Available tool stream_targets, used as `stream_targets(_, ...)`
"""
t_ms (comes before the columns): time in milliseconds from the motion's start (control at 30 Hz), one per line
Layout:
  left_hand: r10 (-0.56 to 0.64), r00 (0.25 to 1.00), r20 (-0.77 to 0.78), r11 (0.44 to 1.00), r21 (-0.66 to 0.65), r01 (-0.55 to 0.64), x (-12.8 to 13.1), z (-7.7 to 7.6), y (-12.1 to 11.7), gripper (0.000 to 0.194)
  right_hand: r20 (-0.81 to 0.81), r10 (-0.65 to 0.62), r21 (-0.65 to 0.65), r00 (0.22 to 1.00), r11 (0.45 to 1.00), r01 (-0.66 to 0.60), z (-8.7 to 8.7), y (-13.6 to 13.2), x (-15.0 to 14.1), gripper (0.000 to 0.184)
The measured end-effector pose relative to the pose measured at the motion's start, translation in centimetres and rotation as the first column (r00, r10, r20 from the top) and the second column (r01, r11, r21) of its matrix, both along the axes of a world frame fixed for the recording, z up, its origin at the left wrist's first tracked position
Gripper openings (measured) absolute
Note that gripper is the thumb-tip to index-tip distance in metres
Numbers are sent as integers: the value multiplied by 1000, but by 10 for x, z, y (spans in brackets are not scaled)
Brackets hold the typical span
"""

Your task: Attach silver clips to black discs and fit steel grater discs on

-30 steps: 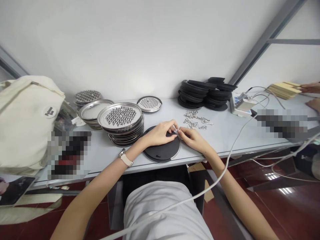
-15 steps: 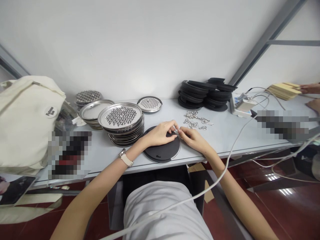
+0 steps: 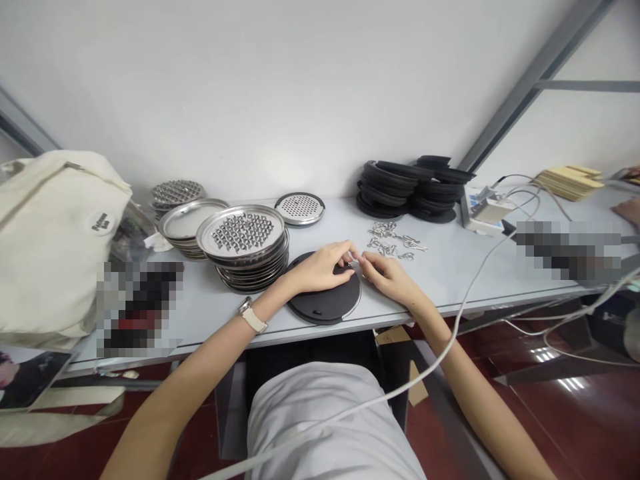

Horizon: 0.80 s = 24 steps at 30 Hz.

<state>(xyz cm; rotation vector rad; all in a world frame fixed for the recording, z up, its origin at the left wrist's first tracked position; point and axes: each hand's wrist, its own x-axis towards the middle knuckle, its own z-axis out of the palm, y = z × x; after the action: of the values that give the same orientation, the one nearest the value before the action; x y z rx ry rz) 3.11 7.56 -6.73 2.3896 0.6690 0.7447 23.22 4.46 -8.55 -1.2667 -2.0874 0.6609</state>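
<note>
A round black plate with a metal rim (image 3: pixel 327 303) lies flat near the table's front edge. Across its far right part rests my left hand (image 3: pixel 325 267), its fingers curled and its thumb near the rim. My right hand (image 3: pixel 384 275) is pinched closed just right of the plate, fingertips almost meeting those of the left. Between the fingertips a small, thin, shiny metal piece (image 3: pixel 355 263) shows, mostly hidden by the fingers. Behind my right hand lies a loose pile of small metal clips (image 3: pixel 390 239).
Left of the plate stand stacked metal grater discs (image 3: pixel 245 235) and plain metal discs (image 3: pixel 193 220). One black-rimmed grater (image 3: pixel 300 208) lies behind. Stacked black rings (image 3: pixel 390 187) stand near the wall. A white cable (image 3: pixel 440 360) crosses before my right arm. Another person's hand (image 3: pixel 629 210) is far right.
My fingertips have shifted slightly at the plate's edge. At the far right, the other person's hand has drawn back from the yellow stack.
</note>
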Motion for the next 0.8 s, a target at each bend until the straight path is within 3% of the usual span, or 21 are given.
stream_targets(267,41,999,-21,998,55,-39,1,3,-3,22,43,62,12,997,998,-63,2,-1,-4,32)
stream_targets(800,104,994,-42,991,91,-100,1,5,-4,20,57,66,19,996,998,-67,2,-1,-5,33)
